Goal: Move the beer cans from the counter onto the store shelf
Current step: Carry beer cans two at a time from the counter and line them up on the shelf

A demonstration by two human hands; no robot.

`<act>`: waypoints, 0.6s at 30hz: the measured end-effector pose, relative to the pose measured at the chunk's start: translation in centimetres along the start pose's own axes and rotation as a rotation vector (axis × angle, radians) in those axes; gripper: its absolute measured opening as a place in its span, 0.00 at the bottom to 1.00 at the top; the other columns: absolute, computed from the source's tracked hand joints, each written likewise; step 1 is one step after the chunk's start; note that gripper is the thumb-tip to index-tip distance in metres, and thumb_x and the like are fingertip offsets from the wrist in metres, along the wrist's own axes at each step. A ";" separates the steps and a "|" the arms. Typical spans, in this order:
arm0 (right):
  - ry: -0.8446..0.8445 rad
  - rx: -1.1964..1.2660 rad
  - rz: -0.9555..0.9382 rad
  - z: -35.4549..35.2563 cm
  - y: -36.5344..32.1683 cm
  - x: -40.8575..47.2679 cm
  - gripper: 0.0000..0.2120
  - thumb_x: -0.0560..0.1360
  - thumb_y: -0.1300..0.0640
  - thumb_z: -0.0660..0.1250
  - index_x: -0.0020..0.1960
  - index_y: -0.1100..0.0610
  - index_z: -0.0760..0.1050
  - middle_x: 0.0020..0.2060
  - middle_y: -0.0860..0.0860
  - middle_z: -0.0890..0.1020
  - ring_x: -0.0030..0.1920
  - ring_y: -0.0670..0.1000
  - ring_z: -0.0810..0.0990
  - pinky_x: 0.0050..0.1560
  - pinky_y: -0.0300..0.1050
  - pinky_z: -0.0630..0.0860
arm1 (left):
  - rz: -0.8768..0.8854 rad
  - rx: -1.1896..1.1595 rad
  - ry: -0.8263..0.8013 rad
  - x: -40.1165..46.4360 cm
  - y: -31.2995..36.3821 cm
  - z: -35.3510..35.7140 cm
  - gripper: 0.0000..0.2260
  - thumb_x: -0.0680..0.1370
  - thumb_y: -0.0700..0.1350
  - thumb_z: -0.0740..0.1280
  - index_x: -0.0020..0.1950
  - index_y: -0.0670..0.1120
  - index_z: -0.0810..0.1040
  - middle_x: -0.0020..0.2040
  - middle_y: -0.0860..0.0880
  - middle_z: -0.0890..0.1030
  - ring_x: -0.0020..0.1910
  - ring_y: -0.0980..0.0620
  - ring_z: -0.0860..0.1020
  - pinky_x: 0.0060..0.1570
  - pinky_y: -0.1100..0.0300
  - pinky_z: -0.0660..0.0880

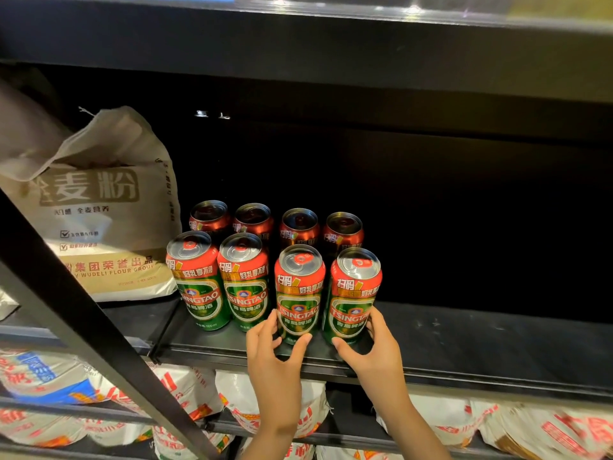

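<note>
left hand cupping can, shelf

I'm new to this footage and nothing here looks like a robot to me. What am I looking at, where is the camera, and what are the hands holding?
There is no robot: a person wears one camera on the head, looking down at their own bare hands. The black shelf carries eight beer cans in two rows of four, beside a flour sack. The left hand wraps the third front can; the right hand wraps the fourth front can. Both cans stand upright on the shelf. Below lie more bagged goods.
</note>
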State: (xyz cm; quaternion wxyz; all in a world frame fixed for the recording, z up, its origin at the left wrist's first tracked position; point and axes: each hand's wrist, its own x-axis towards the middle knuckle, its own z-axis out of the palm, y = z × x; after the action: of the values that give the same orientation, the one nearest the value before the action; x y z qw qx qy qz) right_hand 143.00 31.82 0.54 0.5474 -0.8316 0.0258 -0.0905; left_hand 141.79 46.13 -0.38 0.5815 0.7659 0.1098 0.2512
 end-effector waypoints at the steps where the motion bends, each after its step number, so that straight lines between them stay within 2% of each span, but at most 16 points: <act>1: -0.005 0.003 -0.001 0.1 -0.1 0.1 0.31 0.68 0.56 0.76 0.67 0.51 0.68 0.59 0.43 0.78 0.60 0.39 0.74 0.52 0.22 0.69 | -0.002 -0.005 0.006 0.0 0.1 0.0 0.27 0.68 0.44 0.75 0.66 0.47 0.73 0.56 0.51 0.73 0.55 0.61 0.74 0.52 0.69 0.70; 4: 0.001 0.018 -0.002 0.8 -0.3 0.4 0.32 0.68 0.56 0.77 0.68 0.52 0.68 0.59 0.44 0.78 0.60 0.42 0.75 0.52 0.20 0.68 | -0.028 -0.062 0.034 0.2 0.3 0.1 0.23 0.69 0.42 0.75 0.62 0.49 0.73 0.56 0.52 0.74 0.56 0.60 0.75 0.55 0.65 0.72; 7: 0.015 0.047 -0.002 1.5 -0.6 0.5 0.30 0.68 0.57 0.77 0.67 0.51 0.69 0.58 0.43 0.77 0.59 0.40 0.75 0.51 0.20 0.68 | -0.055 -0.120 0.062 0.3 0.4 0.1 0.21 0.69 0.40 0.75 0.57 0.52 0.72 0.54 0.54 0.75 0.56 0.57 0.76 0.57 0.63 0.72; 9: 0.031 0.062 -0.012 1.7 -0.7 0.4 0.29 0.68 0.58 0.76 0.65 0.51 0.69 0.58 0.42 0.77 0.59 0.38 0.75 0.52 0.21 0.68 | -0.036 -0.118 0.073 0.4 0.4 0.2 0.21 0.69 0.39 0.75 0.57 0.52 0.73 0.54 0.57 0.74 0.56 0.56 0.76 0.56 0.64 0.72; 12: 0.057 0.059 -0.043 1.9 -0.6 0.4 0.29 0.68 0.58 0.76 0.66 0.54 0.70 0.58 0.45 0.76 0.60 0.41 0.75 0.56 0.25 0.70 | -0.018 -0.110 0.094 0.5 0.3 0.4 0.21 0.69 0.38 0.75 0.58 0.52 0.73 0.54 0.58 0.73 0.55 0.56 0.77 0.56 0.65 0.73; 15: 0.055 0.055 -0.054 2.1 -0.6 0.5 0.30 0.68 0.57 0.76 0.67 0.53 0.70 0.58 0.45 0.76 0.60 0.42 0.75 0.58 0.29 0.72 | -0.019 -0.116 0.105 0.6 0.3 0.5 0.21 0.70 0.38 0.74 0.58 0.52 0.73 0.54 0.55 0.75 0.55 0.58 0.77 0.55 0.70 0.73; 18: 0.065 0.044 -0.052 2.4 -0.6 0.5 0.31 0.69 0.56 0.76 0.69 0.53 0.69 0.58 0.44 0.76 0.61 0.42 0.75 0.59 0.32 0.72 | -0.030 -0.142 0.109 0.6 0.4 0.5 0.22 0.70 0.38 0.74 0.60 0.52 0.73 0.55 0.55 0.75 0.56 0.60 0.76 0.55 0.71 0.73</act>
State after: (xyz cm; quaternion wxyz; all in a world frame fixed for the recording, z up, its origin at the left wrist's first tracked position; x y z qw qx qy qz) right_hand 143.90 34.13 0.27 0.5621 -0.8162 0.0200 -0.1320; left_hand 142.55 45.88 0.03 0.6314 0.7060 0.1348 0.2910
